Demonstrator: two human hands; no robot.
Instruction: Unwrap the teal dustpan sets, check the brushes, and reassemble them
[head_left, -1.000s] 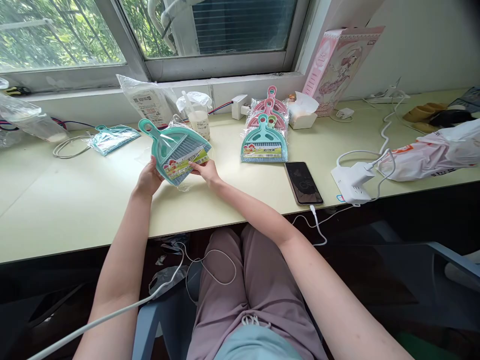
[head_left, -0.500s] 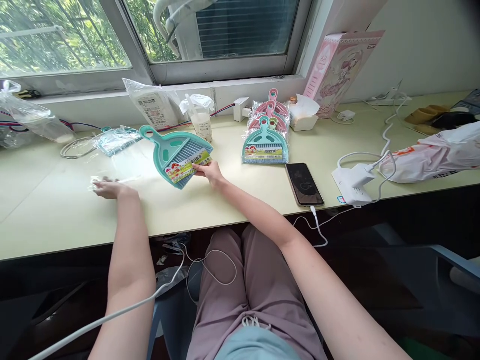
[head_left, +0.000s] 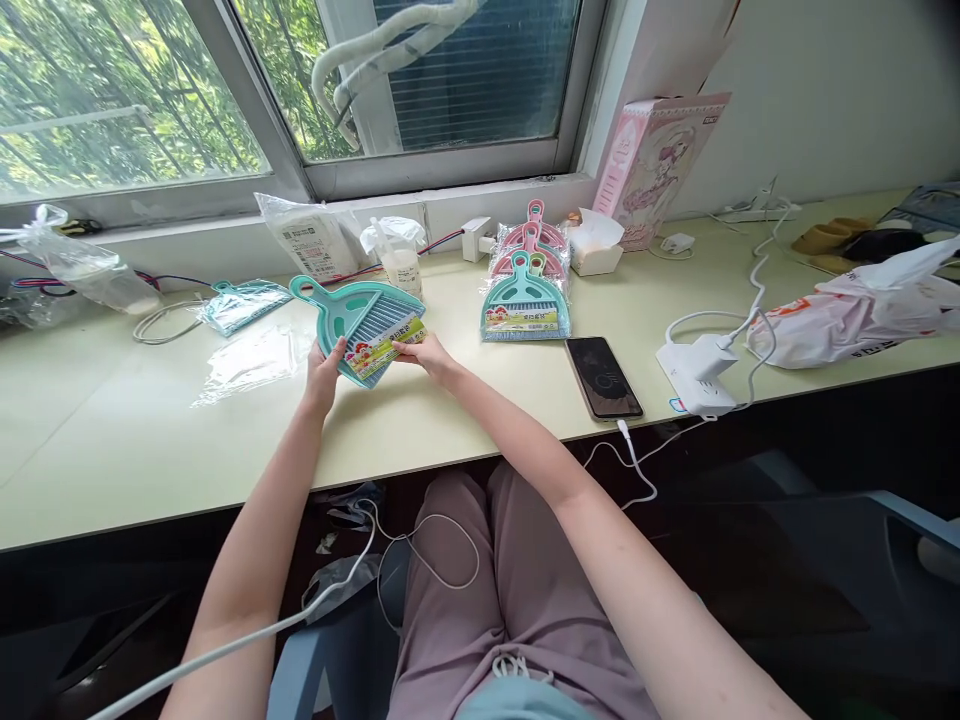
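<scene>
Dustpan (head_left: 339, 322) grasped by left hand (head_left: 322, 380), label (head_left: 375, 351) pinched by right hand (head_left: 431, 357); label could be torn by uneven pull.

I sit at a pale tabletop (head_left: 172, 450) bearing a clear wrapper (head_left: 251, 358) centre-left, dustpan sets (head_left: 525, 292) upper centre, a phone (head_left: 604, 378) right of centre.

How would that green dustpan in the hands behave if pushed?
The dustpan is probably stiff, judging by its moulded shape. Its thin-looking plastic suggests lightness. Broad and shallow, it would likely slide rather than roll.
</scene>
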